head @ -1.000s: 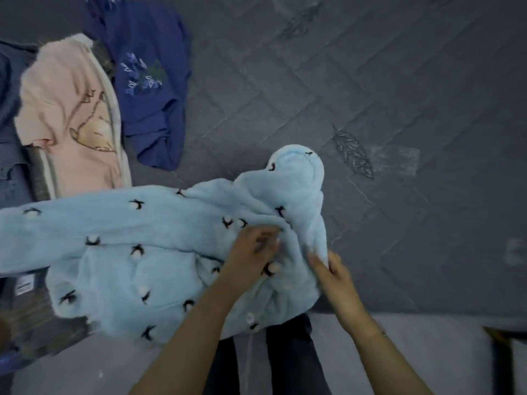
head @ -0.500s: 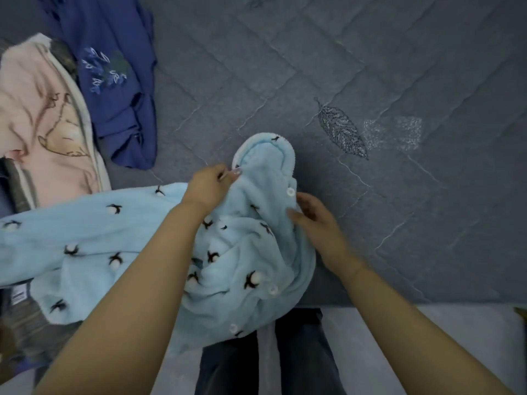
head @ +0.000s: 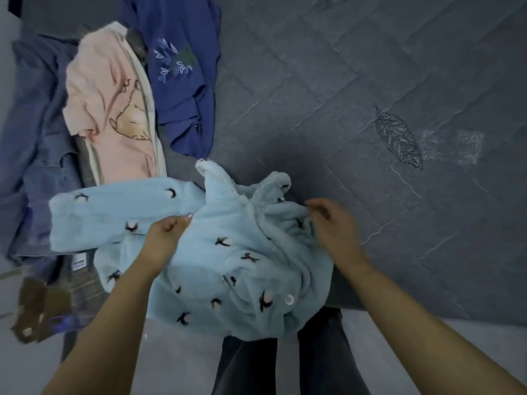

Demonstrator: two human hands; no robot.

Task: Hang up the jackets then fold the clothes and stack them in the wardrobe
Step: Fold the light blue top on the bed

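A fluffy light-blue jacket (head: 222,252) with small dark motifs and white buttons lies bunched at the near edge of the bed, one sleeve stretched out to the left. My left hand (head: 166,233) pinches its fabric near the shoulder, at the base of that sleeve. My right hand (head: 332,223) grips the crumpled fabric on the jacket's right side, below the collar. The collar flaps stand up between my hands.
A pink top (head: 111,109) with a drawn figure, a dark-blue embroidered garment (head: 182,67) and a denim piece (head: 34,138) lie piled at the left. The grey quilted bedspread (head: 370,81) stretches to the right. My dark trousers (head: 285,363) show below the jacket.
Both hands have shifted on the jacket: the left moved down from the collar to the sleeve base, the right moved out to the right side. The collar now stands up.
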